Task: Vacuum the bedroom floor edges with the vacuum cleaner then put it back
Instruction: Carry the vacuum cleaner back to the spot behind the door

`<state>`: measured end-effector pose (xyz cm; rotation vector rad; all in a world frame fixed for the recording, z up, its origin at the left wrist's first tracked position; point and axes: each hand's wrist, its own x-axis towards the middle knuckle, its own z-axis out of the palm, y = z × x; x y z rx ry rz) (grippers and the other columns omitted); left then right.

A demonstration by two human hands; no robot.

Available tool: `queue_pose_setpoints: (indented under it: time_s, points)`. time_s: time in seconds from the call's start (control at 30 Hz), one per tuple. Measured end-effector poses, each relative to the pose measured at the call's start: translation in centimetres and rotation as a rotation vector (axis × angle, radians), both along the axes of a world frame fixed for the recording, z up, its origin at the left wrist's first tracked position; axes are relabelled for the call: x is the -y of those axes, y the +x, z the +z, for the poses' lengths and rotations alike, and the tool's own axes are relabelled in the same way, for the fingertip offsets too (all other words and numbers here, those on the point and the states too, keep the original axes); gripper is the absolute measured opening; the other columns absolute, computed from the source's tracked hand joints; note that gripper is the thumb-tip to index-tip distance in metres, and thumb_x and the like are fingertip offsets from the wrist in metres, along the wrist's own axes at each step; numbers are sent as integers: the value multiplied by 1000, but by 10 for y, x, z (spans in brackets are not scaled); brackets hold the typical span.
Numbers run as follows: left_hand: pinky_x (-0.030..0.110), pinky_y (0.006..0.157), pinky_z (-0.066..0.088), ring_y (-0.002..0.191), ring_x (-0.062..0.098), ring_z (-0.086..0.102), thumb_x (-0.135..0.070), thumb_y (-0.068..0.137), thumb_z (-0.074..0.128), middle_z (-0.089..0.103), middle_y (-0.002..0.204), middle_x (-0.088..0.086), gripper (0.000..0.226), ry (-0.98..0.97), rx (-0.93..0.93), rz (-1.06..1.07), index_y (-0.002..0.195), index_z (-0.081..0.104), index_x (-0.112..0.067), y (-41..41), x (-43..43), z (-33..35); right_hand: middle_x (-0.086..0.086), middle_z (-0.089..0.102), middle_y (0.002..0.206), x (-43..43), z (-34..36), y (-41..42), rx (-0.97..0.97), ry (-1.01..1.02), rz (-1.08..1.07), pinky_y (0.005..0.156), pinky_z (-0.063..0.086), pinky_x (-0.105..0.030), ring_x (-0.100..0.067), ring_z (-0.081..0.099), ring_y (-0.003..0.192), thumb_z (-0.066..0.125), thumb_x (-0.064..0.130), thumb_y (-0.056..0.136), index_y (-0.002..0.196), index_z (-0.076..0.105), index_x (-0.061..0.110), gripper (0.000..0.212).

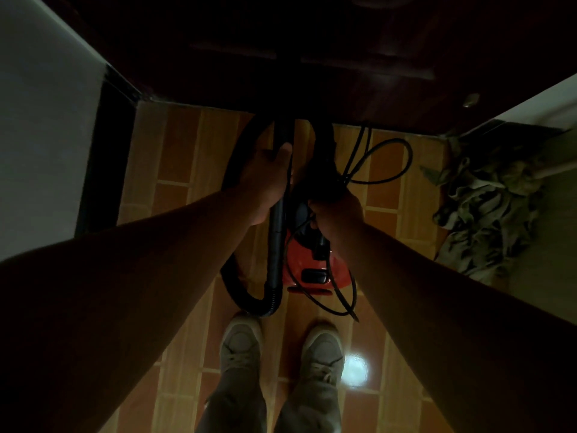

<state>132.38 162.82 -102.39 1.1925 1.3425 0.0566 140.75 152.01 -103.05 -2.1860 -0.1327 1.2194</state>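
A red canister vacuum cleaner (307, 264) hangs or sits just above the tiled floor in front of my feet. My left hand (268, 179) is wrapped around its black wand (276, 242), which runs down to a ribbed black hose (231, 285) that loops to the left. My right hand (337, 210) grips the top of the canister together with loops of black power cord (384, 164). The cord trails right and below the canister. The scene is dim.
A dark wooden door (312, 57) stands straight ahead, close to the vacuum. White walls flank both sides. A crumpled grey-green cloth (487, 210) lies on the floor at right. My two grey shoes (240, 348) stand on orange-brown tiles.
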Motion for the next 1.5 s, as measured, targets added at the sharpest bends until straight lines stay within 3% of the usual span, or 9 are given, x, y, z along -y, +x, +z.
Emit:
queue_pose_setpoints:
  time_s: [0.1,0.27,0.37,0.5,0.73,0.83,0.93,1.33,1.5]
  points:
    - [26,81,48,106,-1,57,-58,99,48,56,115,-26,59,130,15,-63,154,30,-49,2,-1,-11,-11,72,103,1,-2,4,-37,-8,-37,70,59,-38,-32,71,89,74,22,89,129,63,17,42]
    - [19,63,44,95,11,59,-44,106,46,59,128,5,48,37,-20,-131,139,47,-9,19,7,-15,-6,72,95,4,-4,8,-66,19,-42,64,60,-34,-24,71,79,73,20,89,126,64,17,38]
    - [28,74,51,101,18,63,-46,105,47,59,127,8,49,3,-19,-129,137,46,-8,25,9,-22,-5,72,98,5,-7,7,-130,41,-117,56,55,-25,-20,69,74,69,16,94,129,61,18,36]
    - [25,65,46,99,19,61,-51,104,46,59,124,6,53,24,-51,-107,138,48,-9,27,4,-27,-9,71,114,1,-10,-2,-126,53,-196,79,59,-37,-33,70,104,72,21,92,132,60,20,42]
    - [26,57,38,79,14,59,-48,105,45,62,120,20,57,25,-104,-72,138,50,-2,29,-5,-35,-12,73,102,-8,-11,4,-93,14,-90,84,61,-45,-31,72,92,73,22,85,114,68,6,33]
    - [30,72,43,114,32,62,-48,104,48,60,130,19,57,14,-135,-90,140,48,-3,33,-6,-37,0,63,83,-4,-13,12,-83,-15,-61,51,50,-10,-15,62,68,71,17,91,111,59,10,24]
    - [33,84,45,121,31,57,-44,104,51,56,134,13,53,29,-173,-120,141,45,-6,38,-7,-38,6,58,74,2,-10,15,-41,13,-10,31,31,-9,-6,53,56,73,21,89,118,64,11,32]
    - [38,91,50,125,32,56,-44,102,56,54,139,13,57,115,-213,-169,145,42,-10,37,-13,-38,-3,63,113,16,8,12,155,-40,13,81,60,-48,-28,68,100,78,57,74,126,49,14,73]
    - [42,112,43,139,30,45,-40,101,59,42,154,11,62,174,-182,-171,152,36,-11,26,-8,-36,4,61,88,22,20,12,196,-54,62,74,62,-44,-20,68,81,73,50,85,107,56,15,45]
